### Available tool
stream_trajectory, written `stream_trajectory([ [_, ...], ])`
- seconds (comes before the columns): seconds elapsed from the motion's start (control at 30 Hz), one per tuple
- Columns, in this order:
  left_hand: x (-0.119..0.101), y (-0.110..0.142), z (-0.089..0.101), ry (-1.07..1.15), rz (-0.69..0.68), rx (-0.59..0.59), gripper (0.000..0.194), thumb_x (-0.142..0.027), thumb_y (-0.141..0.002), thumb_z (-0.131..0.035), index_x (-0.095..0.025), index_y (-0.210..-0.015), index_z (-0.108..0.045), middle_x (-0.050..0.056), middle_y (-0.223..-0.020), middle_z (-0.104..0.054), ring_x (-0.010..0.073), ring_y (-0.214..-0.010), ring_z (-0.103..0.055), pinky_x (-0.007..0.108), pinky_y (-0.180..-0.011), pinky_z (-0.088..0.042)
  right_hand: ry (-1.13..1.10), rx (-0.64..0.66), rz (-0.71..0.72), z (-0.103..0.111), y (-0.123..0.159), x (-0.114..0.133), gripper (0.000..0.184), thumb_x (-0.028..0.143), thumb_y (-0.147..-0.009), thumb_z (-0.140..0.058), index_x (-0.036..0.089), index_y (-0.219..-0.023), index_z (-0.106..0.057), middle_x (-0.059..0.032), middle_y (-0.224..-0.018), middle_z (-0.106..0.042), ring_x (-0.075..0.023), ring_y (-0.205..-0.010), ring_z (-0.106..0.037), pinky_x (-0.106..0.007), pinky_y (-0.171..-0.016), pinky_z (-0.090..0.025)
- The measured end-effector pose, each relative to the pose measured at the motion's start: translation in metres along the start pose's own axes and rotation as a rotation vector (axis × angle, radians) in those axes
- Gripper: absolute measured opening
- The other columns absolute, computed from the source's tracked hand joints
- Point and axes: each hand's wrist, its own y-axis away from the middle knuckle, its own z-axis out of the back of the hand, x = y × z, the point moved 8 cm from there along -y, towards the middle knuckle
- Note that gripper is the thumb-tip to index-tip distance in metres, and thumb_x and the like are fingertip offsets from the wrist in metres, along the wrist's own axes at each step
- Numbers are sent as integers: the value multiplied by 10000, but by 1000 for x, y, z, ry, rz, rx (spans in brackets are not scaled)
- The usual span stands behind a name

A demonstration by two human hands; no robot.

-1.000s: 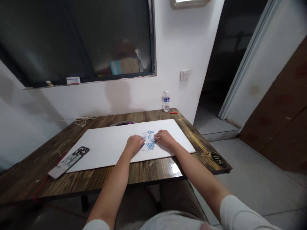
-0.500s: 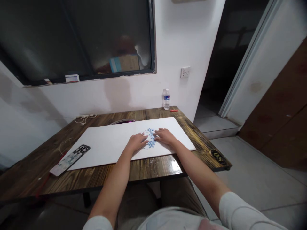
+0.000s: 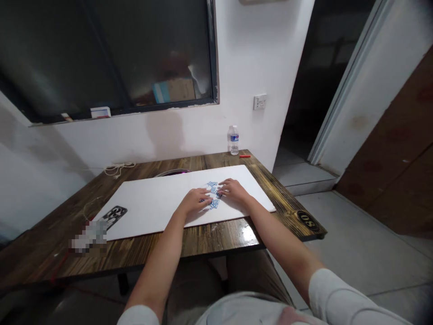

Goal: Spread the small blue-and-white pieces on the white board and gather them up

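To our left, a cord (image 3: 117, 169) lies on the desk (image 3: 142, 247). Then our left hand (image 3: 200, 199), fingers loosely curved, is over the near left side of the blue pieces (image 3: 213, 190). These lie on the board (image 3: 149, 203) between our hands, their band running away from us, about equally near both. Our right hand (image 3: 230, 189) is half open at their right. We cannot tell whether either grips any.

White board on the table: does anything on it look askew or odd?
Yes: the patterned slab lies slantwise over the near left corner of the white board, its near end pixelated. Blue pieces between left hand and right hand lie jumbled at different angles.
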Motion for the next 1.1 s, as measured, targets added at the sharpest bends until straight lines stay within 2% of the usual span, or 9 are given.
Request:
stream_trajectory([
  [0.13, -1, 0, -6, 24, -23, 70, 289, -461, -928, -531, -316, -976, -777, 16, -1314, -647, 217, -1299, -524, 389, -1100, -381, -17, 62, 39, -5, 0, 2, 188, 383, -898, -634, 305, -967, -790, -24, -1235, -694, -257, -1174, -570, -399, -1001, -417],
  [0.23, 6, 0, -3, -8, 58, 25, 290, -440, -924, -534, -294, -943, -783, 20, -1294, -662, 230, -1279, -536, 406, -1097, -382, 9, 41, -25, -3, 1, -4, 168, 377, -883, -656, 304, -946, -794, -33, -1213, -703, -267, -1158, -576, -402, -978, -425],
  [0.33, 10, 1, 2, -32, 93, -31, 271, -391, -923, -538, -282, -972, -781, 36, -1284, -667, 241, -1245, -560, 421, -1084, -391, -5, 18, -8, -2, 1, 1, 175, 383, -853, -697, 312, -989, -781, -34, -1236, -691, -254, -1161, -577, -389, -981, -430],
  [0.4, 9, 2, 2, -34, 74, -38, 252, -361, -913, -552, -286, -1000, -776, 39, -1282, -668, 242, -1237, -564, 418, -1074, -400, -18, 18, 26, -5, 0, 8, 285, 430, -815, -734, 311, -1073, -756, -44, -1260, -677, -256, -1182, -566, -396, -997, -424],
  [0.53, 3, 2, -4, 19, -22, 21, 226, -355, -888, -591, -307, -1010, -776, 25, -1289, -663, 228, -1222, -575, 391, -1078, -396, -35, 40, 48, -13, -1, 17, 574, 538, -704, -799, 308, -1217, -684, -70, -1307, -644, -286, -1233, -526, -430, -1008, -412],
  [0.67, 1, 1, -8, 95, -57, 30, 214, -383, -889, -598, -309, -953, -788, 22, -1286, -665, 220, -1213, -580, 371, -1075, -402, -49, 51, -11, -17, -2, 10, 660, 543, -667, -822, 313, -1262, -654, -72, -1350, -611, -306, -1248, -496, -457, -1015, -402],
  [0.83, 2, 1, -12, 161, -62, 24, 194, -379, -881, -625, -294, -929, -793, 37, -1292, -660, 225, -1222, -575, 378, -1073, -408, -73, 31, -51, -13, -2, 0, 644, 502, -664, -840, 314, -1253, -660, -70, -1359, -602, -304, -1250, -480, -462, -1025, -394],
  [1.0, 3, 0, -16, 171, -130, 8, 221, -348, -872, -657, -314, -1063, -762, 48, -1340, -626, 241, -1228, -572, 419, -1073, -405, -73, 16, -99, -10, -2, -7, 557, 473, -707, -819, 310, -1221, -679, -68, -1347, -610, -292, -1244, -485, -466, -1022, -396],
  [1.1, 6, -1, -20, 161, -149, 4, 227, -357, -878, -656, -314, -1076, -757, 52, -1368, -605, 256, -1262, -548, 439, -1089, -387, -55, 16, -99, -10, -2, -4, 538, 479, -739, -792, 305, -1234, -673, -63, -1331, -622, -283, -1240, -493, -454, -1032, -394],
])
